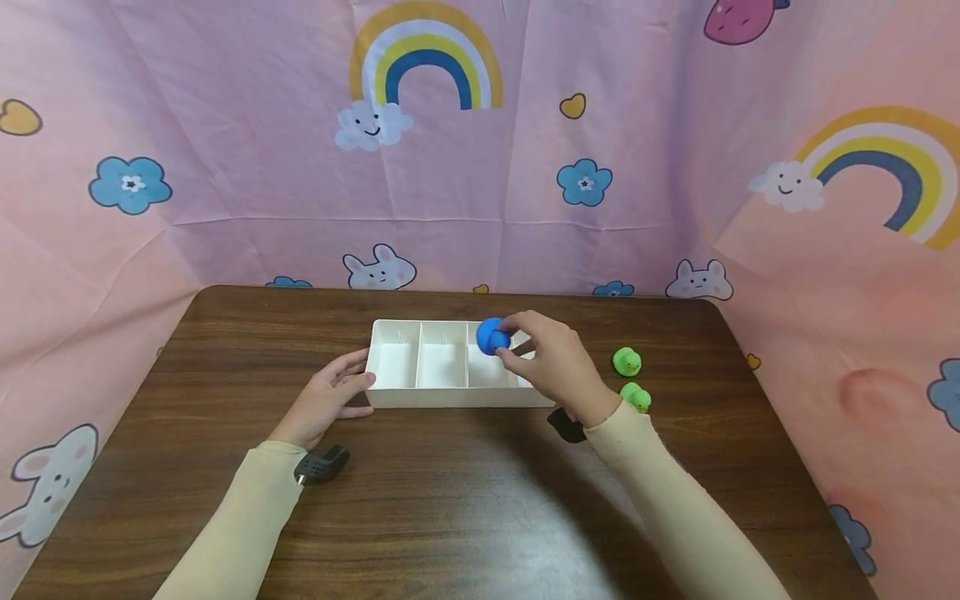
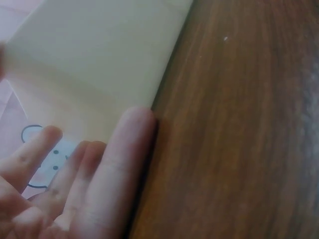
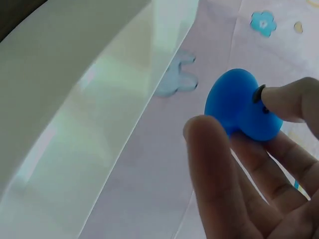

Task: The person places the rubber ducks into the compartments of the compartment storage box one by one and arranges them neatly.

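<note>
Blue toy (image 1: 492,336) sits pinched between the right hand's (image 1: 552,367) thumb and fingertips, held above the third compartment of the white tray (image 1: 420,397). Left hand (image 1: 324,397) rests against the tray's left end, fingers straight.

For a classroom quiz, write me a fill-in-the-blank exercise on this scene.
1. The right hand pinches a small toy coloured ____.
2. The left hand rests against the white tray's ____ end.
3. On the table, right of the tray, sit ____ green toys.

Missing words: blue; left; two
</note>
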{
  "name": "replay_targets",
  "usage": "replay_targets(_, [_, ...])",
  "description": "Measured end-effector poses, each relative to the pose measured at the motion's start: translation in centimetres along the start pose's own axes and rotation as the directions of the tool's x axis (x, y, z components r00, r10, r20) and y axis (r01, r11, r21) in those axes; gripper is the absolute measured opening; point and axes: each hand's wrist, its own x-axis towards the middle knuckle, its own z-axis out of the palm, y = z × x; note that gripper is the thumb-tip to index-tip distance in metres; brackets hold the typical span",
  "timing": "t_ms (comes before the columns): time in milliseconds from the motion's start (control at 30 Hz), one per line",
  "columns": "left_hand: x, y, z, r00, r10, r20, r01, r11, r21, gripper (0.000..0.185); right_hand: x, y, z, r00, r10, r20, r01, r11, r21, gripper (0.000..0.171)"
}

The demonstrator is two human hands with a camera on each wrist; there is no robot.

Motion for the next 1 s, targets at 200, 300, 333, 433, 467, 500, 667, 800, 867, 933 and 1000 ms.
replay_targets(200, [-0.1,0.0,0.0,1.000,-0.013,-0.002,0.013,1.000,-0.005,0.068,2.9,-2.6,3.2,0.995,-0.079,0.061,0.078,0.997,0.023,0.025])
replay_targets(300, [-0.2,0.1,0.1,1.000,-0.020,-0.009,0.020,1.000,-0.006,0.068,4.0,-3.5,4.7,0.992,-0.094,0.086,0.096,0.995,-0.017,0.023])
replay_targets(333, [-0.3,0.2,0.1,1.000,-0.020,-0.009,0.020,1.000,-0.007,0.068,4.4,-3.7,5.2,0.991,-0.099,0.095,0.103,0.994,-0.035,0.023])
replay_targets(433, [-0.3,0.4,0.2,1.000,-0.021,-0.008,0.021,1.000,-0.007,0.067,5.3,-4.2,6.6,0.988,-0.099,0.121,0.107,0.992,-0.069,0.026])
replay_targets(467, [-0.3,0.4,0.2,1.000,-0.020,-0.007,0.020,1.000,-0.007,0.067,5.5,-4.3,7.0,0.987,-0.094,0.132,0.104,0.992,-0.075,0.027])
replay_targets(500, [-0.3,0.5,0.2,1.000,-0.019,-0.004,0.019,1.000,-0.008,0.067,5.8,-4.4,7.3,0.986,-0.088,0.144,0.101,0.991,-0.082,0.028])
replay_targets(667, [-0.3,0.7,0.2,1.000,-0.026,0.011,0.026,1.000,-0.013,0.064,6.6,-4.6,8.7,0.977,-0.083,0.196,0.109,0.986,-0.129,0.030])
replay_targets(800, [-0.1,1.3,0.3,1.000,-0.007,0.012,0.006,1.000,0.022,0.058,7.1,-4.6,9.0,0.970,-0.076,0.231,0.113,0.982,-0.148,0.030])
replay_targets(867, [0.1,1.6,0.2,1.000,0.013,0.001,-0.013,0.998,0.062,0.055,7.4,-4.7,9.1,0.966,-0.069,0.250,0.109,0.983,-0.150,0.030])
replay_targets(933, [0.2,1.9,0.2,0.999,0.035,-0.008,-0.034,0.996,0.088,0.053,7.7,-4.7,9.3,0.961,-0.062,0.271,0.108,0.981,-0.160,0.030])
replay_targets(1000, [0.2,2.1,0.1,0.999,0.043,-0.016,-0.041,0.994,0.104,0.054,7.9,-4.7,9.7,0.954,-0.062,0.293,0.117,0.978,-0.174,0.031])
